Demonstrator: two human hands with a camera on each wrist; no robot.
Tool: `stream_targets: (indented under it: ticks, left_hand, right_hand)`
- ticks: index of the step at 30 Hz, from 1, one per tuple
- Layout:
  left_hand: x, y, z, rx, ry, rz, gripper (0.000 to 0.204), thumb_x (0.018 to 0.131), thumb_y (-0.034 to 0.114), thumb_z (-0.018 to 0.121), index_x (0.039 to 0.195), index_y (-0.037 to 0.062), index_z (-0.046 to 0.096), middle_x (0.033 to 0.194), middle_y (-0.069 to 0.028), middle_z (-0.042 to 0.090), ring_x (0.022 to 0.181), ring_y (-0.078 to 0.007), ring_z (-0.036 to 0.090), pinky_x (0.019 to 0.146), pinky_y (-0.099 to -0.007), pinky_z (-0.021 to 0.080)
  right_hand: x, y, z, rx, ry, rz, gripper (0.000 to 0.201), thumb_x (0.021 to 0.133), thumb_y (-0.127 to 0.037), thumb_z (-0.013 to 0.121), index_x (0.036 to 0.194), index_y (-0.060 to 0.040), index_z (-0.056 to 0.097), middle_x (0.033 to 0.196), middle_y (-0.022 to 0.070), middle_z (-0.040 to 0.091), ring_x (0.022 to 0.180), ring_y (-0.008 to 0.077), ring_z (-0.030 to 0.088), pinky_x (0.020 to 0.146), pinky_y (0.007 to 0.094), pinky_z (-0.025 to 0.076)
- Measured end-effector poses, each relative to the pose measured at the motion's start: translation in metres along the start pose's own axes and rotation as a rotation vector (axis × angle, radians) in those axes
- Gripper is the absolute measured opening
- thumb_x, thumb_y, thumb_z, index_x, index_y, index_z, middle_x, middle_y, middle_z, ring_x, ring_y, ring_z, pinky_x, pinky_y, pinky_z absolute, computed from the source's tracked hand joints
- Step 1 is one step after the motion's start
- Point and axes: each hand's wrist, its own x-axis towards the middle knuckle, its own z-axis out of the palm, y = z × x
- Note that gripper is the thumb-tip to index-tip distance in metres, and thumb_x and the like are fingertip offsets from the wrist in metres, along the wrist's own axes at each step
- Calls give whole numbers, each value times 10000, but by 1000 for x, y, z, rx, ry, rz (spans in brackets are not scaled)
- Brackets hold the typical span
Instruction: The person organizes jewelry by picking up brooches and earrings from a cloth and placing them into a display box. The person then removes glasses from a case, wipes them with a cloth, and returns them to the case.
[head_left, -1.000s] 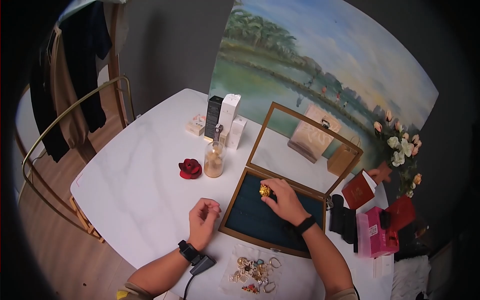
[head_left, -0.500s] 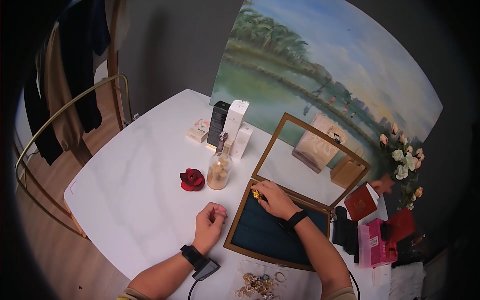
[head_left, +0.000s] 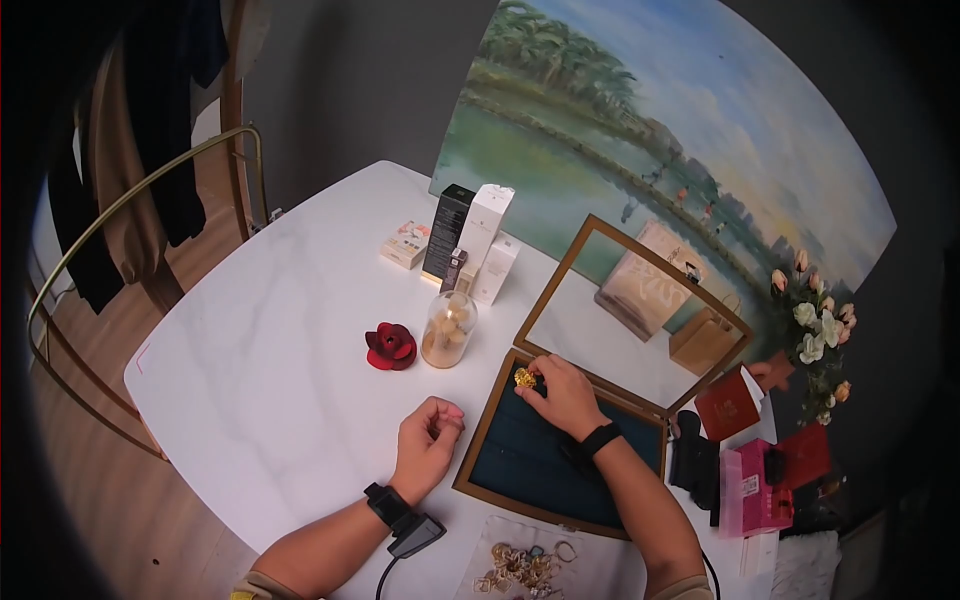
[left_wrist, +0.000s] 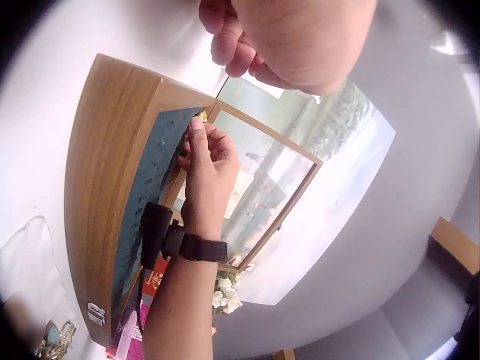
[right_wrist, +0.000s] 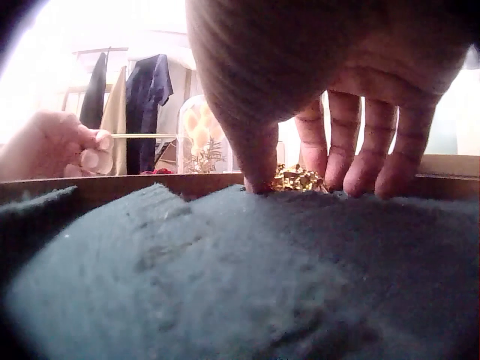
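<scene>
My right hand (head_left: 562, 395) pinches a crinkled gold ornament (head_left: 525, 378) between thumb and fingers, at the far left corner of a wooden jewelry box (head_left: 483, 425). In the right wrist view the ornament (right_wrist: 298, 180) sits low against the dark teal lining (right_wrist: 225, 262), with the fingertips right at the cloth. The box's glass-framed lid (head_left: 632, 310) stands raised at the back. Left of the box, my left hand (head_left: 428, 445) hangs loosely curled over the white table and holds nothing. Several jewelry pieces (head_left: 525, 570) lie heaped on a pale sheet before the box.
A red fabric flower (head_left: 391, 346) and a glass dome (head_left: 450, 330) stand beyond the left hand, with cosmetic boxes (head_left: 485, 225) behind. To the right are a red box (head_left: 727, 405), a pink box (head_left: 755, 487) and artificial flowers (head_left: 815, 335). A painting (head_left: 680, 140) leans behind.
My right hand has carried the gold ornament slightly left and down into the box's far left corner. My left hand stays loosely curled beside the box. The head view has shifted.
</scene>
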Motion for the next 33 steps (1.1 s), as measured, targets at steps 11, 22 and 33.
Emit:
stream_targets:
  ticks: [11, 22, 33]
  left_hand:
    - [1, 0, 0, 9, -9, -2, 90, 979, 45, 589, 1000, -13, 655, 849, -19, 672, 756, -62, 580, 720, -235, 487]
    - [1, -3, 0, 20, -12, 9, 88, 978, 48, 591, 993, -6, 659, 828, -2, 664, 744, -57, 577, 707, -230, 480]
    - [1, -2, -1, 28, -18, 10, 93, 979, 47, 586, 985, -8, 660, 827, -6, 662, 740, -61, 573, 702, -230, 475]
  right_hand:
    - [-1, -2, -11, 10, -19, -172, 338, 903, -136, 725, 1216, -38, 646, 1145, 158, 646, 1084, 373, 641, 939, 437, 534]
    - [-3, -2, -6, -32, 17, -114, 332, 897, -152, 742, 1194, -47, 638, 1130, 131, 645, 1064, 360, 644, 919, 449, 533]
    - [-3, -8, -6, -67, 57, -80, 281, 883, -210, 743, 1104, -74, 634, 1063, 123, 634, 1029, 351, 645, 873, 465, 537]
